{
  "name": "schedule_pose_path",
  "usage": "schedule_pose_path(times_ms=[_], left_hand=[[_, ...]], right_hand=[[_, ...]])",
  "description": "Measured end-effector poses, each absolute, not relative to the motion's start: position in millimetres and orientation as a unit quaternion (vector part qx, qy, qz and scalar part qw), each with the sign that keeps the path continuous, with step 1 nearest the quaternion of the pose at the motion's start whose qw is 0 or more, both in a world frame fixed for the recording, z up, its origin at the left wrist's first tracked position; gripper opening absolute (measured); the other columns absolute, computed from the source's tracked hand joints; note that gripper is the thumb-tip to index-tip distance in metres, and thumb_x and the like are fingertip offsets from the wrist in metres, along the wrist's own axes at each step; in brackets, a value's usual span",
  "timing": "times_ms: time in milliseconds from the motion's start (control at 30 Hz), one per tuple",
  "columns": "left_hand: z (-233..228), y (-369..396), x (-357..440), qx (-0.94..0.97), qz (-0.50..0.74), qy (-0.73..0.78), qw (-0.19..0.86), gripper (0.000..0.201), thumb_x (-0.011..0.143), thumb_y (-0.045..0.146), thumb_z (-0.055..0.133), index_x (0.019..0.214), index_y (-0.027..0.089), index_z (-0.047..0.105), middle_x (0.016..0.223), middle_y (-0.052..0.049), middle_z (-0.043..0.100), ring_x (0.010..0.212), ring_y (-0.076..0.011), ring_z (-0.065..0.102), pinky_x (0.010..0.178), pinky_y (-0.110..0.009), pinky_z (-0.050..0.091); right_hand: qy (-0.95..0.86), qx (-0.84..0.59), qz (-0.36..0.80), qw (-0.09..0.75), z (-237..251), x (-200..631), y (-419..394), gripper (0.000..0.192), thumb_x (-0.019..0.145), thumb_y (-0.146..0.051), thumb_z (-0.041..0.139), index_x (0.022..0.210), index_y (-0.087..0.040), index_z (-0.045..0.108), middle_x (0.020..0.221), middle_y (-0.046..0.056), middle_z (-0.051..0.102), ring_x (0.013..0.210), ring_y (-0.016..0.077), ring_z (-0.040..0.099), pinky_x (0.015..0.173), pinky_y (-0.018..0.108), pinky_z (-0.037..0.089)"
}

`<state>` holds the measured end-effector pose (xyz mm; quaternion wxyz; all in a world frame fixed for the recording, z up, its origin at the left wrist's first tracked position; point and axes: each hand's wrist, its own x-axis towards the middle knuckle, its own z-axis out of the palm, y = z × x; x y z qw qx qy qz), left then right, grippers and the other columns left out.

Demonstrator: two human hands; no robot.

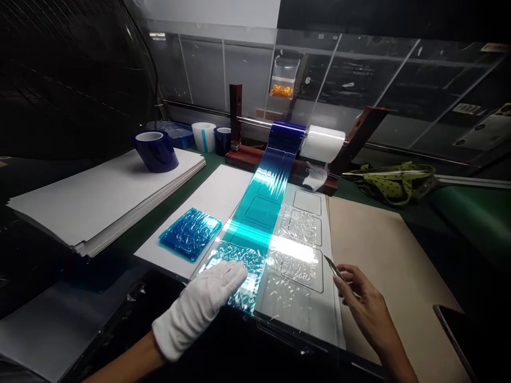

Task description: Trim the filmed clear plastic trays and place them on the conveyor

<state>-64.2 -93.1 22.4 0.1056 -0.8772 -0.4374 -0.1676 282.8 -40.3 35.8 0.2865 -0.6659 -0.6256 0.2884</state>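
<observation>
Workbench [471, 213] under glass partition [359, 74], gloved left hand [199, 308] flat on blue film [263, 202], right hand [363, 303] fingers pinching blade [332, 267].

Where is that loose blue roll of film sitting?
The blue roll stands upright at the left, on the stack of white sheets, near the white roll behind it.

The gloved left hand [199, 306] lay flat, fingers pointing to one o'clock; the bare right hand [365, 300] curled, pinching, fingers toward eleven o'clock.

No readable text — far labels perhaps blurred.
</observation>
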Motion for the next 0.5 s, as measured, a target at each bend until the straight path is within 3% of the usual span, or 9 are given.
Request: schedule_pose_path(times_ms=[100, 300, 500], left_hand=[[7, -116, -68, -0.877, -0.157, -0.439, 0.116, 0.071, 0.08, -0.01, 0.034, 0.145, 0.017, 0.03, 0.135, -0.008, 0.056, 0.125, -0.017, 0.053, 0.102, -0.032, 0.05], [-21, -131, -71, -0.875, -0.132, -0.451, 0.118, 0.075, 0.081, -0.01, 0.032, 0.15, 0.016, 0.014, 0.137, -0.007, 0.055, 0.126, -0.0131, 0.051, 0.101, -0.026, 0.049], [-21, -132, -67, -0.881, -0.067, -0.461, 0.084, 0.079, 0.073, 0.001, 0.04, 0.149, 0.016, 0.021, 0.15, -0.006, 0.038, 0.136, -0.0227, 0.039, 0.109, -0.042, 0.041]], right_hand=[[-0.621, -0.681, 0.266, 0.282, 31, 291, -61, 0.041, 0.083, -0.059, 0.048, 0.104, -0.025, 0.059, 0.074, 0.001, 0.063, 0.065, 0.0186, 0.063, 0.06, 0.028, 0.05], [-0.602, -0.706, 0.253, 0.273, 28, 299, -88, 0.043, 0.083, -0.061, 0.048, 0.104, -0.025, 0.061, 0.075, 0.002, 0.066, 0.071, 0.0205, 0.066, 0.056, 0.026, 0.049], [-0.593, -0.709, 0.254, 0.285, 25, 296, -108, 0.038, 0.083, -0.056, 0.052, 0.102, -0.026, 0.065, 0.105, 0.008, 0.07, 0.095, 0.0239, 0.067, 0.061, 0.024, 0.053]])
